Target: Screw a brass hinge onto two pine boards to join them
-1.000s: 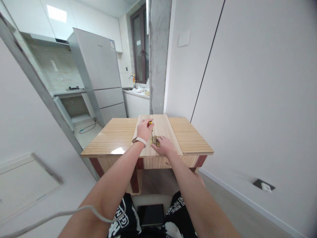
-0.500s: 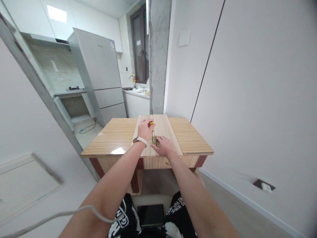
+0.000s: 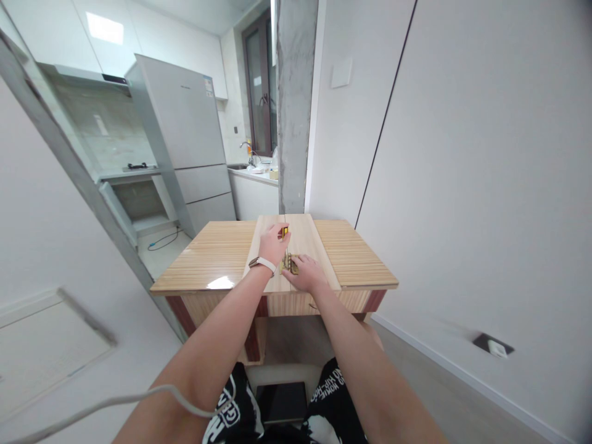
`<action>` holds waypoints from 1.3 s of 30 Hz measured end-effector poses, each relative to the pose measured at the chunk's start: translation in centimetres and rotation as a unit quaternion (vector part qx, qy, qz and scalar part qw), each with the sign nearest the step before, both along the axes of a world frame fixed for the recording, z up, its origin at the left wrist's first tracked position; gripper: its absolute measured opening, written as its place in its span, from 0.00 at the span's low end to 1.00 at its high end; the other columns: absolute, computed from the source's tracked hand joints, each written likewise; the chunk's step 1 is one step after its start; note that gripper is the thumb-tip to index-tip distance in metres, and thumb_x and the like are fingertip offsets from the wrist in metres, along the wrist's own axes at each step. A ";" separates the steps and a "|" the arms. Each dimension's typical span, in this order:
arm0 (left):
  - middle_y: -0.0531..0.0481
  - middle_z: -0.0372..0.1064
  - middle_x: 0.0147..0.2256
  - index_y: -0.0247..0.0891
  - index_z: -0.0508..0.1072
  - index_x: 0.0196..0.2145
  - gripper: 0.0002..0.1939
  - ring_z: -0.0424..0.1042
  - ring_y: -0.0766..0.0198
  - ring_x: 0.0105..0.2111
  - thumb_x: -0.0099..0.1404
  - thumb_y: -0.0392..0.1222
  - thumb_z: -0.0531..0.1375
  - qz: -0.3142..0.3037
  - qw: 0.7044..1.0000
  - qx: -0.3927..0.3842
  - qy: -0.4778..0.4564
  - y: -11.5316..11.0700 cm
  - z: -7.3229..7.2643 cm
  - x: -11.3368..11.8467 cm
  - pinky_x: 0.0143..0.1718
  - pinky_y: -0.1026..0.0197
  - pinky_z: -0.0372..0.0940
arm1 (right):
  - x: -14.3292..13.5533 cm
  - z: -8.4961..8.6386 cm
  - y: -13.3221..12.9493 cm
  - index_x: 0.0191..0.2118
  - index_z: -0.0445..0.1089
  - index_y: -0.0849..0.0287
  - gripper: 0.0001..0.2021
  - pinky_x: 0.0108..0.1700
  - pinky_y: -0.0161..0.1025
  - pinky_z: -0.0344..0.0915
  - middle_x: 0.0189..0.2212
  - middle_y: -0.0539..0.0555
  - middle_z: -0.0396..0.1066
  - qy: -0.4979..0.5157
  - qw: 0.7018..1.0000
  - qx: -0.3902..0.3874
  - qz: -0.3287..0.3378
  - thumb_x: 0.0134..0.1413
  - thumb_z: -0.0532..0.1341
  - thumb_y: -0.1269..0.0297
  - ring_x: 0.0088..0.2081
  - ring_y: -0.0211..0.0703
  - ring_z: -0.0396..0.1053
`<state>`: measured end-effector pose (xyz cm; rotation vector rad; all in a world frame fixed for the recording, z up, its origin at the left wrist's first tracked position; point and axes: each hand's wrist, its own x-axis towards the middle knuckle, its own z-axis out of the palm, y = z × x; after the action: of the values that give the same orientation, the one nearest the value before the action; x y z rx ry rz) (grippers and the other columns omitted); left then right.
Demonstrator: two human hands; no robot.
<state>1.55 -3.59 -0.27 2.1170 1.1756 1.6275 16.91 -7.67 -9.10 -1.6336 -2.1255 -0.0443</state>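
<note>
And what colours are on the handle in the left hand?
The handle shows yellow and black, best seen in the head view.

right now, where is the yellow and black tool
In the head view, just left of centre: the yellow and black tool is in the left hand, over the pale boards, beyond and left of the right hand.

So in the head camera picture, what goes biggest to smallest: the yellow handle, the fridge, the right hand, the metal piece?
1. Fridge, even though it's farther back
2. Right hand
Metal piece and yellow handle: both smaller, but fingers partly cover them, so I can't rank those two.
</note>
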 end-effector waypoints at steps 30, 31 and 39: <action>0.48 0.71 0.37 0.43 0.81 0.49 0.13 0.72 0.62 0.33 0.66 0.38 0.66 0.094 0.995 -0.001 0.032 0.4 0.1 -0.2 0.44 0.58 0.69 | 0.1 -0.4 0.3 0.60 0.69 0.52 0.30 0.62 0.49 0.55 0.57 0.60 0.70 0.004 1.000 0.006 0.004 0.62 0.56 0.36 0.60 0.53 0.62; 0.48 0.71 0.37 0.42 0.81 0.49 0.14 0.72 0.62 0.33 0.66 0.37 0.65 0.093 0.995 0.001 0.035 0.4 0.1 -0.3 0.44 0.57 0.69 | 0.1 -0.5 0.3 0.60 0.69 0.52 0.30 0.62 0.49 0.55 0.57 0.60 0.70 0.005 1.000 0.007 0.004 0.62 0.56 0.37 0.60 0.53 0.62; 0.44 0.73 0.45 0.41 0.75 0.53 0.17 0.74 0.59 0.40 0.68 0.32 0.61 0.054 0.998 0.012 0.035 0.3 -0.1 -0.3 0.48 0.55 0.69 | 0.0 -0.4 0.2 0.60 0.69 0.51 0.30 0.62 0.48 0.55 0.57 0.59 0.70 0.004 1.000 0.011 -0.002 0.62 0.57 0.37 0.59 0.53 0.63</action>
<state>1.26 -3.31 -0.35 2.1771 1.3192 1.6316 16.94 -7.50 -9.54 -1.6213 -2.1084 -0.0614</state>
